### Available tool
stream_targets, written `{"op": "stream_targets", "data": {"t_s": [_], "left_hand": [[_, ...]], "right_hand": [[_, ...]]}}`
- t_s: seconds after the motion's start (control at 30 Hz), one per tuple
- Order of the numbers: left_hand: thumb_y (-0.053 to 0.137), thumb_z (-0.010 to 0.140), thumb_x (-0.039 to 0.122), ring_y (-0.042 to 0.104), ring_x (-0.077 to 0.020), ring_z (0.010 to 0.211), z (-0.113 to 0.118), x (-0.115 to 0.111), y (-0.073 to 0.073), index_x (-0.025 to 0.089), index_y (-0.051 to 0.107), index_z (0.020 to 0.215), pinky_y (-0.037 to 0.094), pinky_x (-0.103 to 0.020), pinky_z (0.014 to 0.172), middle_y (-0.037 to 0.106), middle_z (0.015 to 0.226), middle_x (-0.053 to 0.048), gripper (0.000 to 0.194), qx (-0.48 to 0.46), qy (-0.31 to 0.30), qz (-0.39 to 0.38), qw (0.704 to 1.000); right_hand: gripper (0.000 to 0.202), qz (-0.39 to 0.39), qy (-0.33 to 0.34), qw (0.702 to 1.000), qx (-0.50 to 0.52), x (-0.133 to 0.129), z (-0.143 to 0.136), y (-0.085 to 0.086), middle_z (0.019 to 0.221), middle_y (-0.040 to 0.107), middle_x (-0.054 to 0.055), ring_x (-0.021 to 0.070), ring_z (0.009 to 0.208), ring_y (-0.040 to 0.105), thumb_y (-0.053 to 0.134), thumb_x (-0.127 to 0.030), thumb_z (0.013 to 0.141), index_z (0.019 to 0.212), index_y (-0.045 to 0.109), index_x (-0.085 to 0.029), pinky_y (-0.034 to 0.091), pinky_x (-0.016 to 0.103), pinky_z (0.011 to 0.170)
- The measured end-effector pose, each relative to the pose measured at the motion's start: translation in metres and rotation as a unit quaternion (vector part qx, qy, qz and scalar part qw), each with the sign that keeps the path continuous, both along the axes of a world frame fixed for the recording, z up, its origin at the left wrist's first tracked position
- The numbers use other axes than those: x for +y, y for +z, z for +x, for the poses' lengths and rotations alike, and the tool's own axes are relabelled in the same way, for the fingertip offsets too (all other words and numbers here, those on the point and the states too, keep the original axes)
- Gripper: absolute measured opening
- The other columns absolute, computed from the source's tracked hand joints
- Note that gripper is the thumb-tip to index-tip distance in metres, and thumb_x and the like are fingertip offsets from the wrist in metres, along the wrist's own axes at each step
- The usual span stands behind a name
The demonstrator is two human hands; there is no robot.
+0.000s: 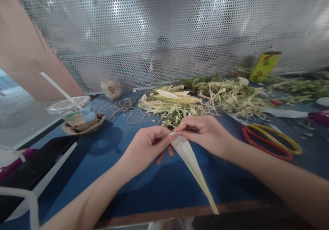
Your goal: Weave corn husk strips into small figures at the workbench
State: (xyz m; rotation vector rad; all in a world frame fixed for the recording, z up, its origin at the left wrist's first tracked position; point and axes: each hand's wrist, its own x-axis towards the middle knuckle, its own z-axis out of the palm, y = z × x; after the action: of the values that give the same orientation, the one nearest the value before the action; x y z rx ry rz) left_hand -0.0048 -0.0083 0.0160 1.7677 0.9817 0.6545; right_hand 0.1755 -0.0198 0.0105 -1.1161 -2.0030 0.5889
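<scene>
Leaf point(189, 160): wide end up between both hands, tail slanting down.
Left hand point(147, 145): thumb and fingers closed on its top edge.
Right hand point(206, 134): pinching just beside; light, close pinches should prevent splitting.
Scissors point(293, 151): on the blue table point(154, 189), rightward.

dim lt | glare on mesh point(102, 41) | soft shdws, tbl point(154, 189) | edges warped

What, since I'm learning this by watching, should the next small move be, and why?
Probably fold the wide end of the pale strip a little: the left hand and right hand both pinch it there, while its narrow tail is unheld.
</scene>
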Motion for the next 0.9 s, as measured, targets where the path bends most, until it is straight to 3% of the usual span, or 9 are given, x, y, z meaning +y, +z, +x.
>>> {"op": "stream_targets", "data": {"t_s": [0.13, 0.27, 0.33, 0.53, 0.7, 0.8, 0.9], "left_hand": [[0.053, 0.078, 0.033, 0.042, -0.0035, 0.034, -0.0004, 0.0001, -0.0020, 0.014, 0.056, 0.072, 0.033, -0.015, 0.034, 0.056, 0.054, 0.003, 0.020, -0.027, -0.005, -0.029, 0.999], [0.056, 0.076, 0.030, 0.039, -0.0027, 0.033, -0.0002, 0.0007, -0.0056, 0.014, 0.052, 0.067, 0.028, -0.014, 0.033, 0.049, 0.048, 0.005, 0.018, -0.083, 0.013, -0.066, 0.994], [0.059, 0.074, 0.028, 0.038, -0.0024, 0.034, 0.0015, 0.0008, -0.0074, 0.014, 0.051, 0.064, 0.027, -0.014, 0.033, 0.047, 0.047, 0.006, 0.019, -0.111, 0.020, -0.094, 0.989], [0.065, 0.068, 0.024, 0.032, -0.0004, 0.037, 0.0075, -0.0007, -0.0086, 0.013, 0.053, 0.064, 0.024, -0.012, 0.037, 0.042, 0.045, 0.007, 0.017, -0.203, 0.047, -0.223, 0.952], [0.066, 0.066, 0.026, 0.031, -0.0007, 0.041, 0.0034, -0.0018, -0.0050, 0.012, 0.054, 0.063, 0.024, -0.013, 0.038, 0.041, 0.047, 0.006, 0.019, -0.189, 0.024, -0.302, 0.934], [0.066, 0.065, 0.025, 0.033, -0.0013, 0.042, 0.0012, -0.0013, -0.0049, 0.011, 0.055, 0.064, 0.026, -0.014, 0.040, 0.041, 0.048, 0.006, 0.018, -0.171, 0.026, -0.289, 0.941], [0.063, 0.068, 0.028, 0.033, -0.0017, 0.039, 0.0007, 0.0000, -0.0071, 0.012, 0.054, 0.062, 0.026, -0.014, 0.039, 0.042, 0.046, 0.006, 0.019, -0.135, 0.038, -0.199, 0.970]], "right_hand": [[0.010, 0.075, 0.008, 0.996, -0.046, 0.0003, -0.0006, 0.0033, 0.067, 0.061, 0.000, 0.0076, 0.058, 0.051, 0.055, -0.018, 0.078, 0.074, 0.064, -0.018, 0.037, 0.017, 0.052], [0.015, 0.113, 0.005, 0.993, -0.033, -0.0010, -0.0038, 0.0034, 0.075, 0.064, 0.001, 0.0076, 0.058, 0.053, 0.057, -0.017, 0.077, 0.088, 0.067, -0.018, 0.041, 0.018, 0.053], [0.016, 0.127, 0.021, 0.991, -0.028, -0.0019, -0.0049, 0.0017, 0.077, 0.065, 0.003, 0.0085, 0.062, 0.056, 0.055, -0.015, 0.078, 0.086, 0.068, -0.018, 0.042, 0.018, 0.054], [0.015, 0.183, 0.033, 0.982, -0.022, -0.0028, -0.0049, -0.0015, 0.077, 0.066, 0.003, 0.0100, 0.068, 0.060, 0.055, -0.013, 0.078, 0.080, 0.069, -0.018, 0.046, 0.018, 0.058], [0.016, 0.226, 0.062, 0.972, -0.025, -0.0017, -0.0040, -0.0008, 0.078, 0.065, 0.004, 0.0096, 0.073, 0.060, 0.053, -0.010, 0.078, 0.078, 0.068, -0.016, 0.047, 0.018, 0.066], [0.016, 0.209, 0.055, 0.975, -0.042, -0.0016, -0.0042, 0.0007, 0.079, 0.065, 0.004, 0.0096, 0.070, 0.059, 0.052, -0.011, 0.078, 0.078, 0.067, -0.017, 0.047, 0.018, 0.062], [0.015, 0.157, 0.036, 0.984, -0.071, -0.0006, -0.0038, 0.0018, 0.077, 0.066, 0.003, 0.0102, 0.067, 0.059, 0.054, -0.015, 0.077, 0.083, 0.067, -0.018, 0.046, 0.018, 0.056]]}}
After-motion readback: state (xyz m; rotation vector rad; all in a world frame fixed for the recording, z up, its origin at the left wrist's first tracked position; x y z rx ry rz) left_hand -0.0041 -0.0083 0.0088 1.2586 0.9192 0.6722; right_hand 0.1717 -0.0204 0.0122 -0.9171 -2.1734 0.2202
